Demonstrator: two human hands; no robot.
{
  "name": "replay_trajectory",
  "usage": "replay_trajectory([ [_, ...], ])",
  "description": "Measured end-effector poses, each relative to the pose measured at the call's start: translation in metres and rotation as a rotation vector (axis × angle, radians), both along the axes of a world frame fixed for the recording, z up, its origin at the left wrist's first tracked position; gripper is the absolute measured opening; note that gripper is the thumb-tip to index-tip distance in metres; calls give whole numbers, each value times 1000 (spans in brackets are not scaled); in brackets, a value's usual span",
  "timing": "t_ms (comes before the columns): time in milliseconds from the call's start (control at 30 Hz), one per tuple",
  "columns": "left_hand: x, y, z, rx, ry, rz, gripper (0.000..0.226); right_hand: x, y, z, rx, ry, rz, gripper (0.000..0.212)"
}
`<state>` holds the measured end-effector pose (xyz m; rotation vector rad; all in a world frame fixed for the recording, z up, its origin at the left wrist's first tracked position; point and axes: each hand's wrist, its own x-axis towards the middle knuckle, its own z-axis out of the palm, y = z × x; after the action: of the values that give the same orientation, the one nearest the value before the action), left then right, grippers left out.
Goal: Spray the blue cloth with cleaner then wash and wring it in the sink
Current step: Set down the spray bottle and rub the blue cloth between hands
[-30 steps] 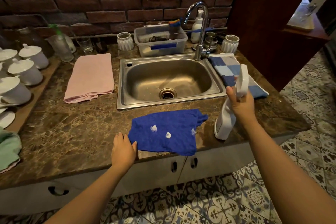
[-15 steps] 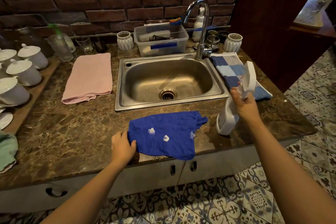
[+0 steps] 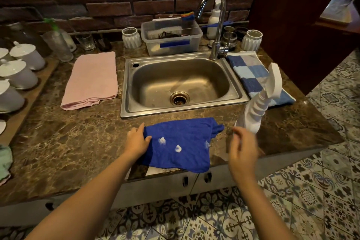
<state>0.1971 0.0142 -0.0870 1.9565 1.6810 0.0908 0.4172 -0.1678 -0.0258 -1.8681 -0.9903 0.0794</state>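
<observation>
The blue cloth (image 3: pixel 181 142) lies flat on the brown marble counter in front of the steel sink (image 3: pixel 181 82), with three white foam spots on it and its near edge hanging over the counter front. My left hand (image 3: pixel 136 140) rests on the cloth's left edge, thumb on top. The white spray bottle (image 3: pixel 259 103) stands alone on the counter to the cloth's right. My right hand (image 3: pixel 243 148) hovers just right of the cloth with loosely curled fingers, holding nothing. The tap (image 3: pixel 216 25) arches over the sink's back right corner.
A folded pink towel (image 3: pixel 91 80) lies left of the sink, a blue checked towel (image 3: pixel 255 76) right of it. A plastic tub (image 3: pixel 171 39) with brushes, jars and glasses line the brick wall. White lidded cups (image 3: pixel 19 72) stand on a board at far left.
My right hand set the spray bottle down on the counter, let go and moved left toward the cloth. My left hand shifted slightly up the cloth's left edge.
</observation>
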Motion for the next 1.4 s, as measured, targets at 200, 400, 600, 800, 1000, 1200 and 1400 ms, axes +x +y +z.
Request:
replay_trajectory([
  [200, 1, 9, 3, -7, 11, -74, 25, 3, 74, -46, -631, -90, 301, 52],
  [400, -6, -6, 11, -234, -450, 103, 7, 4, 86, -58, -847, -368, 309, 36],
  [600, -1, -24, 16, -475, -839, 429, 14, -15, 78, -47, -751, -131, 325, 26],
  [800, 13, -40, 40, -748, -1204, 671, 23, -46, 63, -31, -517, 998, 133, 31],
  [1000, 19, -44, 64, -944, -1339, 713, 39, -72, 48, -15, -494, 1543, 255, 51],
  [1200, 18, -52, 81, -751, -1404, 642, 39, -91, 41, 18, -249, 1469, 329, 40],
  [1400, 24, -89, 91, -273, -1210, 468, 34, -123, 54, 57, -147, 472, 233, 36],
])
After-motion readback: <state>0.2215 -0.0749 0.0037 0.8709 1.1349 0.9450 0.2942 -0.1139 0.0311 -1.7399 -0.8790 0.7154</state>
